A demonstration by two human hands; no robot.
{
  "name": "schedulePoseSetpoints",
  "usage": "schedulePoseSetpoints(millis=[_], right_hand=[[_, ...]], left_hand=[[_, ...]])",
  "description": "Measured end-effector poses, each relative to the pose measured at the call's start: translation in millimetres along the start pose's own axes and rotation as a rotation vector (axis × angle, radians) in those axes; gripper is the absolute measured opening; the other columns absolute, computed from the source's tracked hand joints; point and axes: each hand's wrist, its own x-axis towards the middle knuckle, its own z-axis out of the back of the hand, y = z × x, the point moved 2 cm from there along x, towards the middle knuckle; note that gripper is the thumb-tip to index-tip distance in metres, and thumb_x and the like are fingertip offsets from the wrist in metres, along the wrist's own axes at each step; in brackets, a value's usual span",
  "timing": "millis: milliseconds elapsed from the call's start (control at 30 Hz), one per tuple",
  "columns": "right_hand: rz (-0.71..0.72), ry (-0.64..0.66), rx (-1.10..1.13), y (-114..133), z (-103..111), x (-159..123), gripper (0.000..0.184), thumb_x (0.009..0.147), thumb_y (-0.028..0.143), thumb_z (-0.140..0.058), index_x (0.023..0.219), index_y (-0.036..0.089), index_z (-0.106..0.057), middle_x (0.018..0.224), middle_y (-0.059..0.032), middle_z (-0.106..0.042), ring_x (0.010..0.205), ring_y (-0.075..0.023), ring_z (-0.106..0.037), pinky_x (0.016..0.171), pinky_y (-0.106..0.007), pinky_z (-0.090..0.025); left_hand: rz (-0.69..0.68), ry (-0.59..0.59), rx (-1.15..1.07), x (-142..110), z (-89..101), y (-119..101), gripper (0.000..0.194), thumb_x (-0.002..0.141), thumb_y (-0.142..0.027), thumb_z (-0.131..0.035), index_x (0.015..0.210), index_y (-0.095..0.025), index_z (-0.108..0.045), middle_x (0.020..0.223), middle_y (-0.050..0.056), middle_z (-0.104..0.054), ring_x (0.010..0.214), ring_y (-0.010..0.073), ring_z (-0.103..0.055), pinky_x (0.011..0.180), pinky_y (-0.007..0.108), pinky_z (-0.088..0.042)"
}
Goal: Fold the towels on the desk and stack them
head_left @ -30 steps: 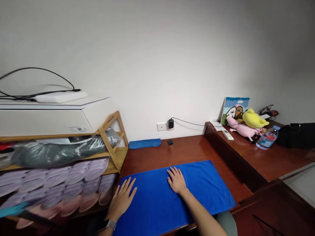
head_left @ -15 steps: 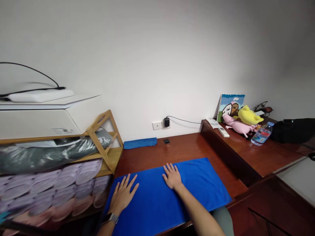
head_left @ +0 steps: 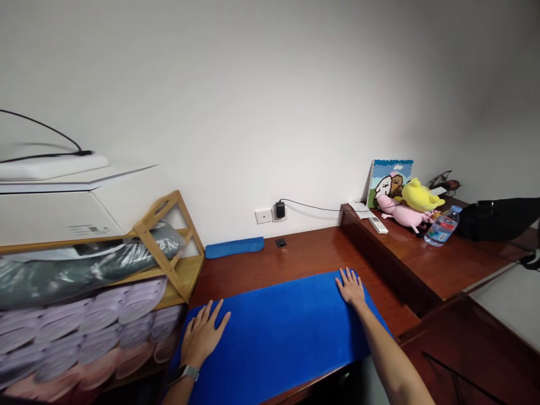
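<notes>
A blue towel (head_left: 278,332) lies spread over the front of the brown wooden desk (head_left: 312,250), its near edge reaching the desk's front edge. My left hand (head_left: 203,333) rests flat on the towel's left part, fingers spread, a watch on the wrist. Near the towel's far right corner, my right hand (head_left: 351,288) lies flat with its fingers stretched out. Neither hand grips anything. A folded blue cloth (head_left: 234,247) sits at the back of the desk against the wall.
On the left stands a wooden rack (head_left: 196,275) with several pale slippers (head_left: 103,309) and a white box (head_left: 50,214) on top. To the right, a raised surface holds a remote control (head_left: 378,225), plush toys (head_left: 405,214) and a water bottle (head_left: 442,226). A black plug (head_left: 280,210) is in the wall.
My right hand has slid right across the towel, from its middle to the far right corner, and the towel there looks smoother. My left hand has stayed on the left part.
</notes>
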Motion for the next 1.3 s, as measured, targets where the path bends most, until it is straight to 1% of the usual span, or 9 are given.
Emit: schedulePoseSetpoints(millis=[167,267,400,533,633,733,1033,1167,1300], right_hand=[[-0.039,0.020,-0.007,-15,7,5,0.072,0.109,0.055,-0.015,0.173,0.023,-0.013,0.180,-0.0021,-0.012,0.166,-0.0219,-0.009,0.133,-0.048,-0.009],[-0.073,0.012,-0.035,6,21,-4,0.070,0.108,0.044,-0.020,0.172,0.015,-0.021,0.179,-0.0081,-0.016,0.166,-0.0259,-0.013,0.133,-0.051,-0.008],[0.257,-0.137,0.020,106,23,-46,0.065,0.105,0.031,-0.031,0.168,0.012,-0.036,0.177,-0.0110,-0.025,0.166,-0.0283,-0.016,0.134,-0.049,-0.003],[0.680,-0.055,0.206,231,-9,-106,0.065,0.110,0.048,-0.031,0.169,0.022,-0.036,0.175,-0.0055,-0.032,0.164,-0.0250,-0.021,0.134,-0.048,-0.010],[0.731,0.029,0.235,269,-27,-124,0.068,0.110,0.056,-0.027,0.170,0.023,-0.033,0.175,-0.0058,-0.030,0.164,-0.0244,-0.021,0.134,-0.050,-0.013],[0.642,0.023,0.192,238,-26,-103,0.068,0.111,0.056,-0.026,0.171,0.024,-0.030,0.176,-0.0055,-0.027,0.165,-0.0237,-0.018,0.134,-0.050,-0.011],[0.055,0.003,-0.037,6,1,-2,0.074,0.108,0.056,-0.016,0.173,0.019,-0.017,0.179,-0.0027,-0.015,0.166,-0.0226,-0.011,0.134,-0.045,-0.009],[0.029,-0.012,-0.034,-23,-5,6,0.076,0.107,0.055,-0.012,0.173,0.018,-0.016,0.180,-0.0010,-0.014,0.166,-0.0218,-0.011,0.134,-0.045,-0.011],[-0.011,0.045,-0.062,-12,8,4,0.074,0.107,0.050,-0.015,0.173,0.015,-0.019,0.180,-0.0049,-0.015,0.166,-0.0251,-0.013,0.133,-0.050,-0.011]], left_hand=[[0.038,0.043,0.033,0,6.5,4,0.078,0.097,-0.067,-0.037,0.165,-0.029,-0.040,0.176,0.011,-0.033,0.162,0.0312,-0.033,0.130,0.054,-0.025],[0.013,0.012,0.054,2,10.9,3,0.077,0.096,-0.068,-0.038,0.163,-0.029,-0.044,0.172,0.013,-0.042,0.158,0.0340,-0.040,0.126,0.055,-0.030],[-0.057,-0.063,0.048,4,6.9,3,0.078,0.096,-0.068,-0.038,0.159,-0.025,-0.051,0.166,0.015,-0.052,0.157,0.0362,-0.041,0.128,0.056,-0.028],[-0.027,-0.072,0.005,5,-6.0,8,0.083,0.095,-0.074,-0.032,0.160,-0.025,-0.048,0.171,0.013,-0.044,0.160,0.0378,-0.034,0.129,0.059,-0.024],[-0.006,-0.049,0.004,5,-10.2,10,0.083,0.096,-0.074,-0.033,0.162,-0.027,-0.045,0.174,0.013,-0.040,0.161,0.0382,-0.032,0.129,0.058,-0.025],[0.011,-0.027,0.027,5,-9.2,11,0.081,0.096,-0.073,-0.038,0.163,-0.029,-0.042,0.174,0.014,-0.038,0.161,0.0390,-0.032,0.130,0.058,-0.025],[0.035,-0.012,0.036,5,-3.4,6,0.077,0.097,-0.071,-0.041,0.164,-0.033,-0.041,0.176,0.011,-0.035,0.163,0.0373,-0.030,0.131,0.055,-0.021],[0.038,0.010,0.034,5,0.5,3,0.076,0.098,-0.070,-0.041,0.164,-0.032,-0.040,0.177,0.012,-0.034,0.163,0.0379,-0.029,0.131,0.055,-0.020],[0.034,0.048,0.033,6,5.1,2,0.069,0.102,-0.063,-0.034,0.164,-0.033,-0.039,0.175,0.011,-0.037,0.162,0.0366,-0.032,0.130,0.056,-0.024]])
